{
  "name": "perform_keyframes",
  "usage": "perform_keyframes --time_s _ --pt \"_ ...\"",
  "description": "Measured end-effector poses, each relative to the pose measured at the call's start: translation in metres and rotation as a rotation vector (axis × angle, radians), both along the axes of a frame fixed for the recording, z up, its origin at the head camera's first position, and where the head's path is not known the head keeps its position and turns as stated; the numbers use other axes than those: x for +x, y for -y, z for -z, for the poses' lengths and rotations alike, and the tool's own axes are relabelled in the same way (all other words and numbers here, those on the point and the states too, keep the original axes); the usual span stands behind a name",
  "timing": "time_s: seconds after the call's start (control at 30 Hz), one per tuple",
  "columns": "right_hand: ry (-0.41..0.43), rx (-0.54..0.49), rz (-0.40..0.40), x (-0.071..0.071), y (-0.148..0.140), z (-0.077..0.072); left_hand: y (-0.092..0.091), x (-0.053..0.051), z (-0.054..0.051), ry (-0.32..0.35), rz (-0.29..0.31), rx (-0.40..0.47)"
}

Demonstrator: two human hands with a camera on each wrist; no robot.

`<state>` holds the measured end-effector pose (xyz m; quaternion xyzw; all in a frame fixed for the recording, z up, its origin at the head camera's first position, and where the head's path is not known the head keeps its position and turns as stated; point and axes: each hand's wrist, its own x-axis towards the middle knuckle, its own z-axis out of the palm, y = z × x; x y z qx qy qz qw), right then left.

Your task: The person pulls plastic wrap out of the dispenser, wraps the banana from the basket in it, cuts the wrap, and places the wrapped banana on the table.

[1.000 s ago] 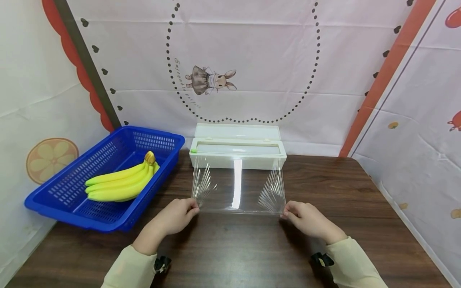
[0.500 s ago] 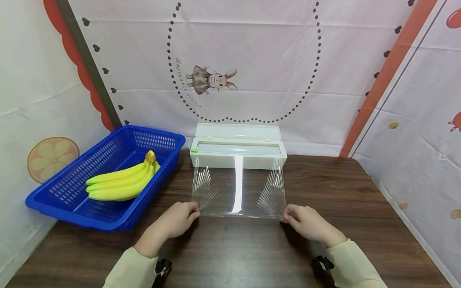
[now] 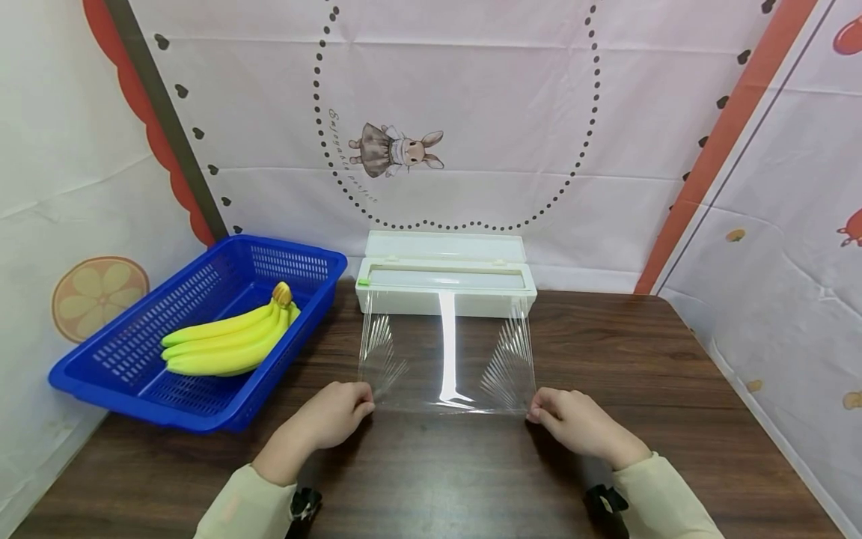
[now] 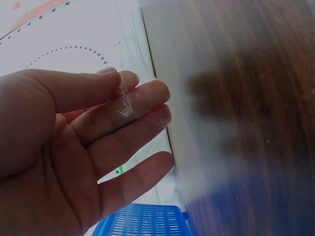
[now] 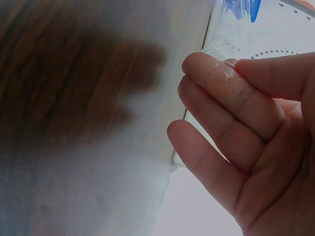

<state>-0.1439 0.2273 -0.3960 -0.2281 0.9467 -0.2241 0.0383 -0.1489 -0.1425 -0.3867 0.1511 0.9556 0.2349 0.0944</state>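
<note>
Over the last second, both hands have eased slightly toward the person, and the sheet of clear film (image 3: pixel 417 363) between them has grown a little longer. The bright streak on it now bends near its front edge, so the film seems to sag or curl there. I judge this to be the drawing-out step: more film is being pulled, and none looks cut off yet.

The left hand (image 3: pixel 334 415) pinches one front corner between thumb and finger, its other fingers loosely stretched; the right hand (image 3: pixel 572 421) pinches the opposite corner in the same way. The film runs straight ahead from the hands, fanned with creases along both sides. Whether its front edge touches the bench (image 3: pixel 431 479) I cannot tell.

Beyond the hands, and centred between them, stands the white box (image 3: pixel 444 303) that the film comes from. Its lid (image 3: pixel 444 245) is tipped back, and a small green tab (image 3: pixel 364 282) sits at the end on the left hand's side. How much film is left inside cannot be made out. Beyond and to the left of the left hand is a blue basket (image 3: pixel 195 421) holding a bunch of bananas (image 3: pixel 236 346), which neither hand touches.
</note>
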Motion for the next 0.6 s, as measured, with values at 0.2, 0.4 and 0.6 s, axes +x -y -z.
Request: perform_keyframes --time_s 0.2,0.4,0.6 --pt "0.004 0.003 -0.013 0.0027 0.0003 -0.0011 -0.0009 0.0034 -0.0005 0.002 0.005 0.0" --pt "-0.013 0.021 -0.015 0.0059 0.0015 -0.0026 -0.0017 0.0046 0.0011 -0.007 0.007 -0.005" --pt "-0.012 0.03 -0.029 0.0084 0.0016 0.0008 -0.0019 0.0066 0.0019 -0.013 0.011 -0.019"
